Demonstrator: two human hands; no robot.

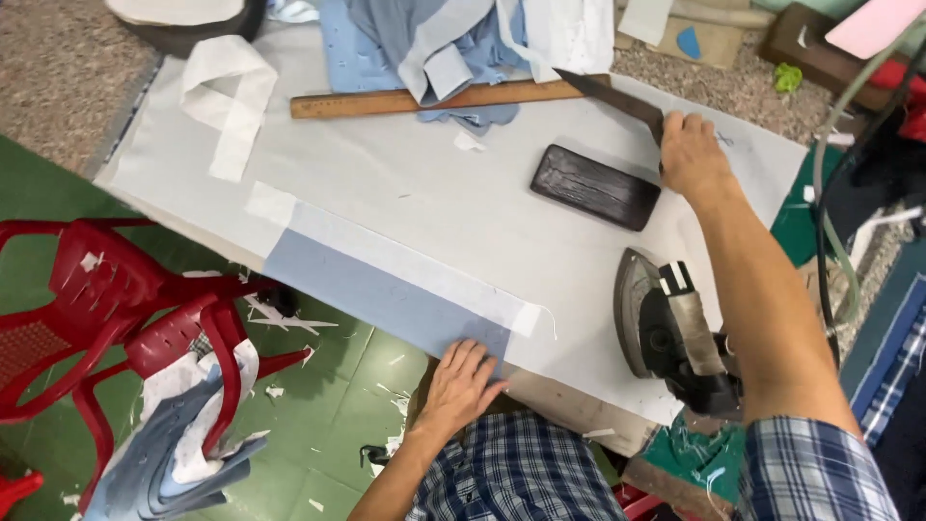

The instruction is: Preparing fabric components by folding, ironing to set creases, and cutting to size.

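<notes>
Green tiled floor (pixel 328 425) with scraps; red plastic chairs (pixel 106 299) at left.

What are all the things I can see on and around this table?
Table cover: one, white, spread over the work table.
Blue fabric strip: one, light blue, along the near edge of the table.
White strip: one, white, lying along the blue strip.
Wooden ruler: one, brown, far side of the table.
Dark block: one, dark brown, right of centre.
Iron: one, dark with a metal plate, standing on end at the right.
Blue garment pieces: a heap, blue and white, far edge.
Loose white band: one, white, far left.
Chairs: red plastic, stacked, on the green floor at left.
Left hand: presses the blue strip's near end.
Right hand: grips a dark flat blade.
</notes>
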